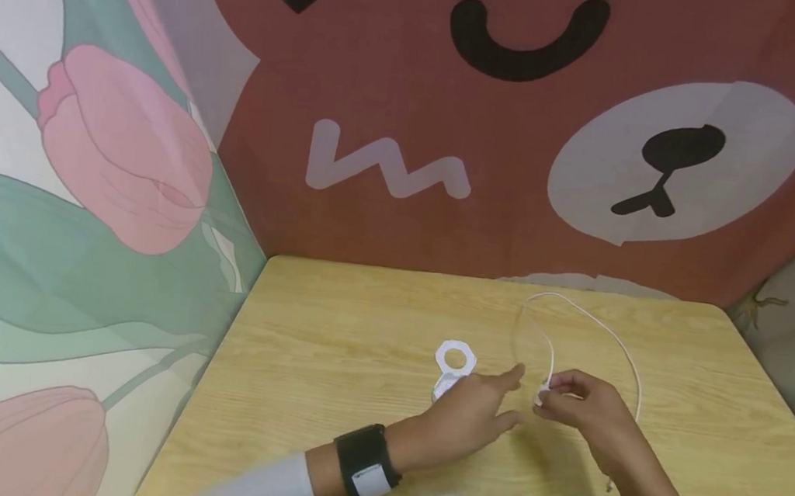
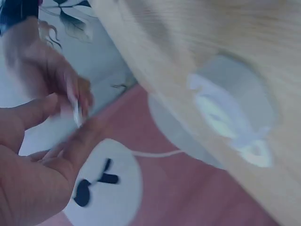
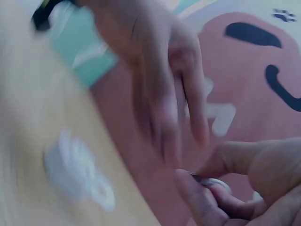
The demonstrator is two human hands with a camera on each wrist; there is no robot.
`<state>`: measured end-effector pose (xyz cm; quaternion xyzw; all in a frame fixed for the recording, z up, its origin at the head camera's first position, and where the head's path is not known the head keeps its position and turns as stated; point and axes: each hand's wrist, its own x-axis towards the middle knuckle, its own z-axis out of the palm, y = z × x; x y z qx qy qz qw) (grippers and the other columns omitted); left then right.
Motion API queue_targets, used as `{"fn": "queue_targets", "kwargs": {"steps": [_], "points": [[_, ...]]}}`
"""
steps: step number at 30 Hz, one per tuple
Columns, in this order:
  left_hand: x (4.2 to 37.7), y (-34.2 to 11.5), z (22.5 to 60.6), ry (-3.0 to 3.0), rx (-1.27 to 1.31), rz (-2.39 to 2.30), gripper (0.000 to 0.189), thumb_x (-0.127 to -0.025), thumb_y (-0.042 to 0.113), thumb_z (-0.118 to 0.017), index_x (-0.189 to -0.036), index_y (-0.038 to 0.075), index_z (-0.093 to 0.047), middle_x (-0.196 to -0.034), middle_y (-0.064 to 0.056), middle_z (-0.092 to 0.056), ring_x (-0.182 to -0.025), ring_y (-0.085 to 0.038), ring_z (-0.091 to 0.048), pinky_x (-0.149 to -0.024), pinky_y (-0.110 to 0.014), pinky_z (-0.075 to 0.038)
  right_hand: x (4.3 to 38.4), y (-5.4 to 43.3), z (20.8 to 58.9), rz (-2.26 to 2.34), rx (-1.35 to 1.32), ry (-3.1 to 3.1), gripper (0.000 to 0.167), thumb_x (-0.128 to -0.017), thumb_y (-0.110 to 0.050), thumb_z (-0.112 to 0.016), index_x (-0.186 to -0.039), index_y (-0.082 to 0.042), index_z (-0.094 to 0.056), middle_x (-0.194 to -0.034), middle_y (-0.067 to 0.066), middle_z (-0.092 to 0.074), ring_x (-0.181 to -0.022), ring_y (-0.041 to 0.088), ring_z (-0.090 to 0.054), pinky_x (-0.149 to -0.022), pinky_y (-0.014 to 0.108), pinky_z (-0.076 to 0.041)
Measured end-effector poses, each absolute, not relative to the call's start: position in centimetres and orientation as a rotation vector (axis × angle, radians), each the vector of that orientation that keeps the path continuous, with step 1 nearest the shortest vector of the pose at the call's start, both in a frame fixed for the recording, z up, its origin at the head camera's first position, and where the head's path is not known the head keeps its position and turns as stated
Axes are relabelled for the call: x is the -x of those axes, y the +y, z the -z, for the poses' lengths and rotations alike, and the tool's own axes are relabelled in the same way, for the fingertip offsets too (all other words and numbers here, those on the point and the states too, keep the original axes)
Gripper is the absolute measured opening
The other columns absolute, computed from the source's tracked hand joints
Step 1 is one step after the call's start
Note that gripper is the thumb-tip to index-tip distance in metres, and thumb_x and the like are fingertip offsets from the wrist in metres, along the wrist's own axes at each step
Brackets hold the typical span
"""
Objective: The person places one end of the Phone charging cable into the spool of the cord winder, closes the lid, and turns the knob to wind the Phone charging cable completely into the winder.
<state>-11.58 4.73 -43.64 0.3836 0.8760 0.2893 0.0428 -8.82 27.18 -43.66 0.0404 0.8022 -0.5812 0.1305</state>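
My right hand [image 1: 595, 414] pinches one end of a thin white cable [image 1: 616, 341] between thumb and fingertips, above the table. A small whitish piece, perhaps the plug [image 1: 541, 395], shows at those fingertips; its exact form is too small to tell. From there the cable loops backward and round to the right, its other end [image 1: 608, 485] beside my right forearm. My left hand [image 1: 459, 419] reaches toward the right hand, fingers extended and apart, holding nothing. Partly behind it in the head view stands a small white box [image 2: 237, 92] with an octagonal ring-shaped flap [image 1: 439, 358].
All this is on a light wood-grain table [image 1: 321, 328]. A reddish-brown hanging with a cartoon bear face [image 1: 396, 84] rises behind it, and a tulip-patterned curtain [image 1: 125, 149] hangs on the left.
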Motion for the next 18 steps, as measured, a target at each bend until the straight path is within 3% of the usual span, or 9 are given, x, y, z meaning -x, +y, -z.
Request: {"fn": "queue_targets", "kwargs": {"steps": [1,2,5,7,8,12,14,16,18], "points": [[11.4,5.2,43.3,2.683,-1.223,-0.869,0.063,-0.101,0.026,-0.066,-0.154,0.002,-0.041,-0.112,-0.003,-0.077,-0.039,0.003,-0.038,-0.048,-0.002,-0.04,9.0,26.8,43.4,1.78,-0.118,2.26,0.033,-0.1,-0.016,-0.065,-0.119,0.009,-0.053,-0.115,0.01,-0.06,-0.102,0.02,-0.071,-0.093,0.033,-0.061],[11.3,5.7,43.1,2.715,-1.278,-0.83,0.061,-0.102,0.026,-0.065,-0.153,0.001,-0.042,-0.111,-0.003,-0.077,-0.043,0.006,-0.045,-0.046,-0.001,-0.039,9.2,26.5,43.1,1.848,-0.124,2.209,0.03,-0.101,-0.016,-0.065,-0.117,0.007,-0.054,-0.115,0.008,-0.06,-0.104,0.018,-0.07,-0.094,0.028,-0.06],[11.3,6.8,42.6,2.86,-1.387,-0.711,0.051,-0.102,0.026,-0.064,-0.144,-0.001,-0.052,-0.115,-0.004,-0.075,-0.066,0.004,-0.066,-0.059,0.001,-0.045,9.5,25.9,42.8,1.961,-0.096,2.121,0.018,-0.102,-0.017,-0.062,-0.11,-0.001,-0.058,-0.109,-0.001,-0.065,-0.104,0.013,-0.068,-0.095,0.024,-0.058],[11.4,7.3,42.4,2.965,-1.423,-0.635,0.037,-0.101,0.024,-0.066,-0.13,0.001,-0.061,-0.119,-0.004,-0.073,-0.077,0.0,-0.069,-0.063,0.002,-0.045,9.5,25.8,42.9,2.015,-0.084,2.061,0.01,-0.104,-0.017,-0.06,-0.106,-0.008,-0.061,-0.104,-0.007,-0.066,-0.103,0.011,-0.066,-0.095,0.023,-0.057],[11.4,7.5,42.3,3.005,-1.43,-0.6,0.03,-0.1,0.022,-0.068,-0.123,0.003,-0.064,-0.11,-0.001,-0.073,-0.08,-0.001,-0.07,-0.063,0.001,-0.045,9.5,25.8,43.1,2.041,-0.078,2.028,0.007,-0.104,-0.016,-0.059,-0.104,-0.01,-0.063,-0.103,-0.009,-0.066,-0.103,0.01,-0.065,-0.095,0.023,-0.056],[11.8,7.7,42.3,3.045,-1.432,-0.548,0.009,-0.092,0.005,-0.07,-0.095,0.01,-0.064,-0.08,0.006,-0.063,-0.061,0.003,-0.054,-0.049,-0.002,-0.035,9.3,25.5,43.8,2.099,-0.086,1.918,0.01,-0.105,-0.015,-0.058,-0.1,-0.015,-0.067,-0.104,-0.011,-0.065,-0.107,0.01,-0.062,-0.099,0.022,-0.055],[12.0,7.5,42.5,3.036,-1.405,-0.561,0.016,-0.086,-0.003,-0.069,-0.092,0.011,-0.066,-0.075,0.008,-0.063,-0.058,0.003,-0.049,-0.047,-0.004,-0.032,9.2,25.5,44.1,2.059,-0.094,1.97,0.012,-0.105,-0.017,-0.058,-0.103,-0.012,-0.069,-0.11,-0.01,-0.067,-0.112,0.01,-0.063,-0.101,0.022,-0.054],[12.3,7.3,42.6,3.002,-1.356,-0.599,0.02,-0.086,-0.007,-0.067,-0.093,0.011,-0.067,-0.071,0.007,-0.062,-0.053,0.004,-0.044,-0.044,-0.005,-0.031,9.1,25.2,44.1,1.973,-0.098,2.136,0.02,-0.104,-0.023,-0.061,-0.11,-0.006,-0.07,-0.12,-0.002,-0.067,-0.121,0.018,-0.06,-0.109,0.035,-0.051],[12.6,7.0,42.6,2.996,-1.325,-0.591,0.023,-0.086,-0.008,-0.068,-0.101,0.01,-0.069,-0.07,0.008,-0.063,-0.049,0.004,-0.041,-0.041,-0.004,-0.029,9.1,24.9,44.2,1.842,-0.078,2.455,0.031,-0.099,-0.026,-0.069,-0.115,0.0,-0.067,-0.131,0.008,-0.061,-0.123,0.027,-0.059,-0.107,0.038,-0.053]]}}
